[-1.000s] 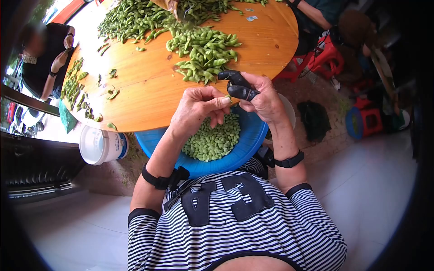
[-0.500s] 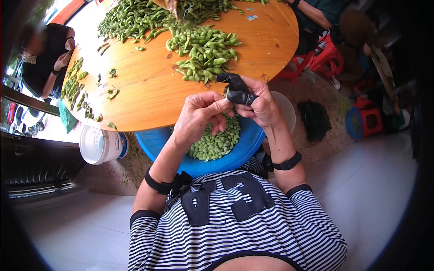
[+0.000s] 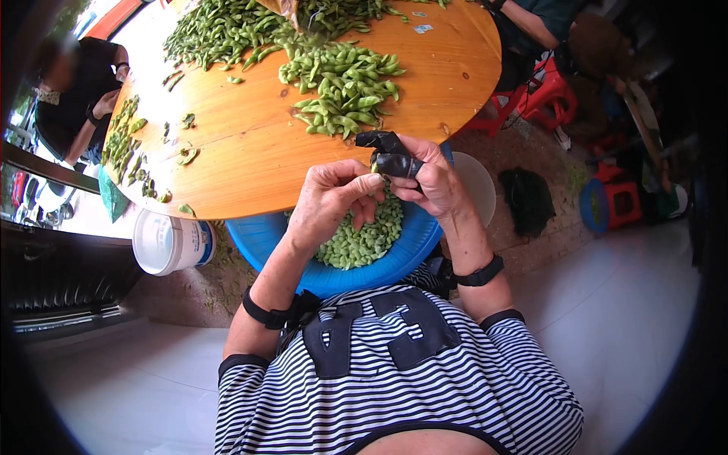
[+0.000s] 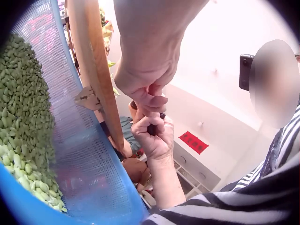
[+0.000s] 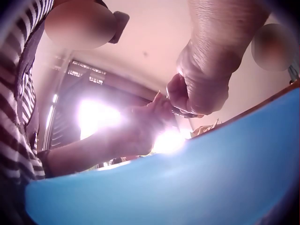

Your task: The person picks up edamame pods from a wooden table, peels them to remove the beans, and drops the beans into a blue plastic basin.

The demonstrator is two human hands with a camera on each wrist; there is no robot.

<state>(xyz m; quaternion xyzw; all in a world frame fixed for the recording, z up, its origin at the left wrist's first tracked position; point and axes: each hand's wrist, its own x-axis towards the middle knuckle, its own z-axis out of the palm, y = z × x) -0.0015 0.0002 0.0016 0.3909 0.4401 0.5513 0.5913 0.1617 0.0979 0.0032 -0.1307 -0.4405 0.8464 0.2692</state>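
My two hands meet over a blue basin (image 3: pixel 246 241) that holds a heap of shelled green beans (image 3: pixel 356 243). My right hand (image 3: pixel 434 180) wears black covers (image 3: pixel 398 165) on thumb and forefinger and grips a small green bean pod (image 3: pixel 374 162), mostly hidden behind them. At the pod's near end, my left hand (image 3: pixel 327 199) pinches with thumb and forefinger, its other fingers loosely curled. In the left wrist view the left hand (image 4: pixel 147 86) and right hand (image 4: pixel 154 136) touch at the fingertips beside the basin.
Unshelled pods (image 3: pixel 341 83) are piled on the round wooden table (image 3: pixel 243 167), with a few scattered at its left. A white bucket (image 3: pixel 155 246) stands at the left, a pale tub (image 3: pixel 476 189) at the right. Red stools (image 3: pixel 550 102) and other people sit around the table.
The right hand has shifted slightly left, its covered fingers closing over the pod. My left hand has drawn a little lower and keeps its pinch by the right fingertips.
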